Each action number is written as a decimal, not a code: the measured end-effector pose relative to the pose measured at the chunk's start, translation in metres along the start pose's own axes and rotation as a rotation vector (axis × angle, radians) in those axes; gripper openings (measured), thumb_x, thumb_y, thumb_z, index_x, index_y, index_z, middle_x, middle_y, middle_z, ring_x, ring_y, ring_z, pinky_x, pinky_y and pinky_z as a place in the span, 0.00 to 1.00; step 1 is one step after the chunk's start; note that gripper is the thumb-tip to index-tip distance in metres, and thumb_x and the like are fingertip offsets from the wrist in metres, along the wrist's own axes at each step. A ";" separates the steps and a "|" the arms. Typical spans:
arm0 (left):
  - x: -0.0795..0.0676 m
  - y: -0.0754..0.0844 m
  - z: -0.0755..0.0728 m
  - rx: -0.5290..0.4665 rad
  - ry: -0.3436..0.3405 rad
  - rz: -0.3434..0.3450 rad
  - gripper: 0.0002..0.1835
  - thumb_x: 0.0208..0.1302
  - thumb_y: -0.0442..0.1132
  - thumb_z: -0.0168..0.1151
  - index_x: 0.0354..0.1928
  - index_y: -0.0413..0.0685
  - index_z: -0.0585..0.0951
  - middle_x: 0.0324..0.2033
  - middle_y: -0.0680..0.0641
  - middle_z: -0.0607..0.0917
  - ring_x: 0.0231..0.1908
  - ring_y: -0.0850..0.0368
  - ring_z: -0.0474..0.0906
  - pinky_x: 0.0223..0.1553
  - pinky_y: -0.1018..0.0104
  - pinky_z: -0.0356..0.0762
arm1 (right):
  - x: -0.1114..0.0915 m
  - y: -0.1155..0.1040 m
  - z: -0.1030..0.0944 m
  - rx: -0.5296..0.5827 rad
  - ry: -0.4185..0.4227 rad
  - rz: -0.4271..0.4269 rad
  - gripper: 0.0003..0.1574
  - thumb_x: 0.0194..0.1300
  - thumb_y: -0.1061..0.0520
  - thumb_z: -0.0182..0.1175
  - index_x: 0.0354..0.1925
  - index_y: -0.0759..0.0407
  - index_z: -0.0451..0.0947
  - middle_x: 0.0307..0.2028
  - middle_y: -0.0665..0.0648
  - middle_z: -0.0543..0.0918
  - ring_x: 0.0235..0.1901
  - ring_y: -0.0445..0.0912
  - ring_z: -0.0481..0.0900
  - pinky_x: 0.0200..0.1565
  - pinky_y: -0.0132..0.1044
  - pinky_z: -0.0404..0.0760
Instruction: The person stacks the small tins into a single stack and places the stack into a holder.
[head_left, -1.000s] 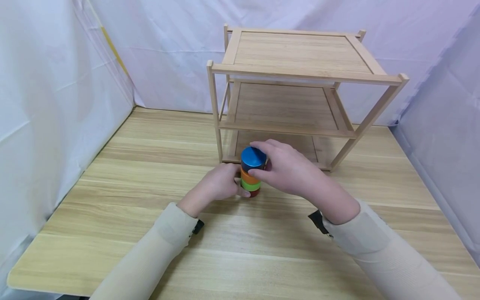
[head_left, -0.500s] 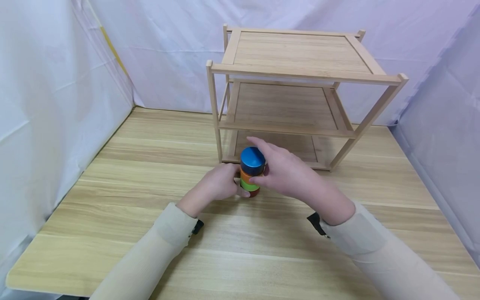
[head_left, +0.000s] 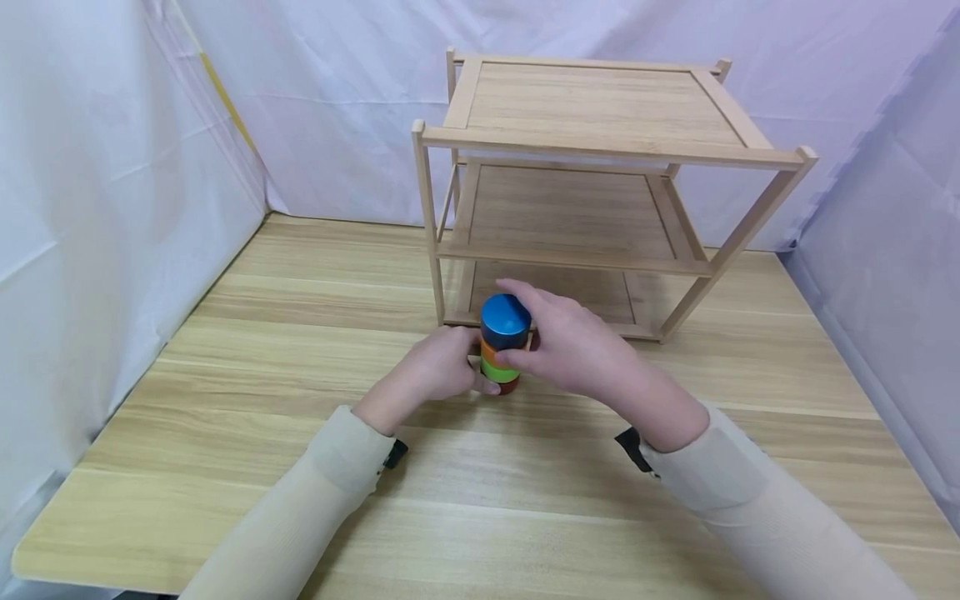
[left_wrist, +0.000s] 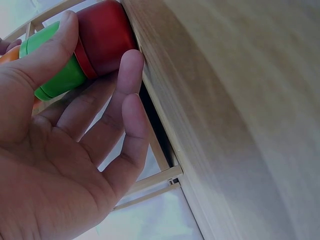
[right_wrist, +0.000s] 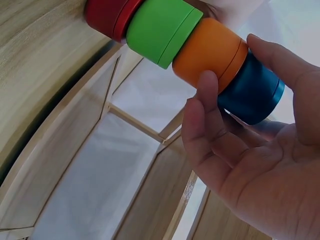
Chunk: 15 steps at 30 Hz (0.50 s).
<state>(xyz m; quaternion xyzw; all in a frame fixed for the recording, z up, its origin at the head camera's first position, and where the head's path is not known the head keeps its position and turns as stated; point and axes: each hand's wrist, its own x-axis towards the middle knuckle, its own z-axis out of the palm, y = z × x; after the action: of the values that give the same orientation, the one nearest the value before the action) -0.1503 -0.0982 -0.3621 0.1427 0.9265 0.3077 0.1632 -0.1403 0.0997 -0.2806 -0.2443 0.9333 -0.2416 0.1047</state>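
Small coloured lidded canisters stand in an upright stack on the wooden table: red [right_wrist: 110,17] at the bottom, then green [right_wrist: 162,30], orange [right_wrist: 207,50], and blue [head_left: 505,320] on top. My left hand [head_left: 442,363] holds the lower part from the left, its thumb on the green canister near the red one in the left wrist view, other fingers behind. My right hand [head_left: 576,340] curls round the blue canister from the right. Its thumb tip lies near the blue-orange seam, and fingertips reach the orange canister in the right wrist view.
Directly behind the stack stands a three-tier wooden rack [head_left: 570,208], its lowest shelf's front edge close to my hands. The light wooden table [head_left: 300,333] extends to both sides. White cloth [head_left: 345,100] hangs at the back and sides.
The blue canister has shifted slightly left over the orange one. My right thumb has slid down from the blue canister's lower edge to the orange one. My left hand keeps its place.
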 end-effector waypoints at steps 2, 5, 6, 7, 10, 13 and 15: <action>0.000 0.000 0.000 0.000 0.000 -0.001 0.30 0.58 0.46 0.83 0.63 0.54 0.83 0.62 0.49 0.88 0.63 0.48 0.85 0.69 0.45 0.79 | 0.000 0.001 0.000 0.002 0.010 -0.003 0.58 0.66 0.46 0.76 0.83 0.47 0.56 0.67 0.56 0.80 0.44 0.48 0.86 0.52 0.47 0.87; 0.000 0.000 0.000 -0.003 0.000 0.003 0.30 0.58 0.46 0.83 0.63 0.53 0.83 0.62 0.49 0.88 0.62 0.48 0.85 0.69 0.45 0.80 | -0.001 0.001 0.000 0.005 0.020 -0.007 0.58 0.65 0.46 0.77 0.83 0.47 0.57 0.66 0.55 0.80 0.43 0.48 0.85 0.51 0.46 0.87; 0.000 0.000 0.000 -0.004 0.000 0.004 0.30 0.58 0.46 0.83 0.63 0.53 0.84 0.62 0.49 0.88 0.62 0.48 0.86 0.69 0.45 0.80 | -0.001 0.001 0.000 0.005 0.021 -0.009 0.58 0.65 0.46 0.77 0.83 0.48 0.57 0.66 0.55 0.80 0.43 0.48 0.85 0.51 0.46 0.87; 0.000 0.000 0.000 -0.007 -0.001 0.005 0.30 0.58 0.46 0.83 0.62 0.53 0.84 0.62 0.49 0.89 0.62 0.48 0.86 0.69 0.46 0.80 | -0.001 0.002 0.000 0.006 0.022 -0.010 0.58 0.65 0.46 0.77 0.83 0.48 0.57 0.66 0.55 0.80 0.43 0.48 0.85 0.51 0.46 0.87; -0.001 0.000 0.000 -0.010 0.000 0.010 0.30 0.58 0.46 0.83 0.62 0.53 0.84 0.61 0.49 0.89 0.62 0.49 0.86 0.69 0.46 0.80 | -0.001 0.002 0.001 0.007 0.023 -0.011 0.58 0.65 0.46 0.77 0.83 0.48 0.57 0.67 0.56 0.80 0.43 0.48 0.85 0.52 0.46 0.87; -0.001 0.000 0.000 -0.011 0.002 0.019 0.29 0.58 0.45 0.83 0.62 0.53 0.84 0.61 0.48 0.89 0.62 0.48 0.86 0.69 0.46 0.80 | -0.001 0.002 0.001 0.009 0.023 -0.009 0.58 0.65 0.47 0.77 0.83 0.48 0.57 0.68 0.56 0.79 0.43 0.48 0.85 0.52 0.47 0.87; -0.001 0.000 0.000 -0.009 0.005 0.025 0.29 0.58 0.45 0.83 0.62 0.52 0.84 0.61 0.48 0.89 0.63 0.48 0.85 0.69 0.46 0.80 | -0.002 0.002 0.001 0.012 0.023 -0.009 0.58 0.65 0.47 0.77 0.83 0.48 0.57 0.68 0.56 0.79 0.43 0.48 0.86 0.52 0.47 0.87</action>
<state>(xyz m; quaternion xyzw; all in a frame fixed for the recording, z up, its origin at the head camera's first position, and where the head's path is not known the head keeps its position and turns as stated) -0.1497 -0.0988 -0.3619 0.1528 0.9236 0.3143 0.1579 -0.1395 0.1017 -0.2820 -0.2451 0.9318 -0.2505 0.0942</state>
